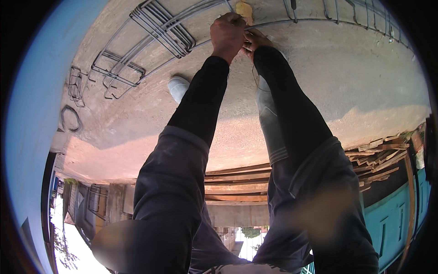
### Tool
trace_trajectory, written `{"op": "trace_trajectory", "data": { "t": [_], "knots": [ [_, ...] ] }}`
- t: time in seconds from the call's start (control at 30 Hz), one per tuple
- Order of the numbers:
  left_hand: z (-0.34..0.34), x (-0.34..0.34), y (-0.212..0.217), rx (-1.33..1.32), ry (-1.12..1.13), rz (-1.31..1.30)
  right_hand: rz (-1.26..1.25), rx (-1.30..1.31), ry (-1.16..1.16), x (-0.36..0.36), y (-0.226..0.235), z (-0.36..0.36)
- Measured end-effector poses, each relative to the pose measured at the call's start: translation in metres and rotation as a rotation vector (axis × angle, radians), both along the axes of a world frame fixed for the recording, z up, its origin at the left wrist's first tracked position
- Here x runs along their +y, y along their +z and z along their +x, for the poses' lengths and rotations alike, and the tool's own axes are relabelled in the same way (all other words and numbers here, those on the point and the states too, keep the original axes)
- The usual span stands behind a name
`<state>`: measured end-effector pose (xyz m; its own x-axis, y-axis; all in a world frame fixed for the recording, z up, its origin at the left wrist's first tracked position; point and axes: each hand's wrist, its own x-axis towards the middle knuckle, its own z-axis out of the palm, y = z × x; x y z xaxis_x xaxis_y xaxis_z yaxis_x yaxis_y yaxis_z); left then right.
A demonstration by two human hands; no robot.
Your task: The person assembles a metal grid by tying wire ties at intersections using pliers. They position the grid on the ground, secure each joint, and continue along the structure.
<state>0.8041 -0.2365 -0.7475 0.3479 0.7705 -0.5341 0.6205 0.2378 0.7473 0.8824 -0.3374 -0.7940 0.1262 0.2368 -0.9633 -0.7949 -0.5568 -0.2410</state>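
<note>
A long cage of steel reinforcing bars (pixel 315 20) runs across the top of the view, low over the concrete floor. My left hand (pixel 227 34) is closed at the near bar, back of the hand up; what its fingers grip is hidden. Close beside it, my right hand (pixel 257 40) has its fingers bent together just under the same bar. From the right hand a thin dark wire (pixel 254 75) hangs down. A yellowish lump (pixel 244 11) sits behind the hands. Left of them, several rectangular stirrups (pixel 159 29) are bunched together on the bars.
More bent stirrups (pixel 75 86) and a wire coil (pixel 70 118) lie at the left. My grey boots (pixel 178 87) stand on the concrete floor (pixel 365 82). Stacked wooden planks (pixel 237 187) are behind me, with a turquoise door (pixel 388 228) at lower right and a pale blue wall (pixel 36 114) at left.
</note>
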Motion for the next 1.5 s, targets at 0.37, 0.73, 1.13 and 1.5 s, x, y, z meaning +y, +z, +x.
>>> {"op": "trace_trajectory", "data": {
  "t": [0.37,0.73,1.13,1.5],
  "knots": [
    [-0.028,-0.027,0.018,-0.077,-0.067,0.076,0.101,-0.056,-0.255,0.002,0.024,-0.009],
    [-0.065,-0.005,0.001,-0.102,-0.554,0.524,0.116,-0.029,0.118,0.003,0.029,0.014],
    [-0.046,0.030,-0.023,-0.029,-0.625,-0.177,0.003,-0.394,0.248,0.000,0.009,0.001],
    [-0.037,0.015,-0.022,0.249,-0.653,0.169,-0.047,-0.782,0.751,0.009,0.038,0.008]
  ]
}}
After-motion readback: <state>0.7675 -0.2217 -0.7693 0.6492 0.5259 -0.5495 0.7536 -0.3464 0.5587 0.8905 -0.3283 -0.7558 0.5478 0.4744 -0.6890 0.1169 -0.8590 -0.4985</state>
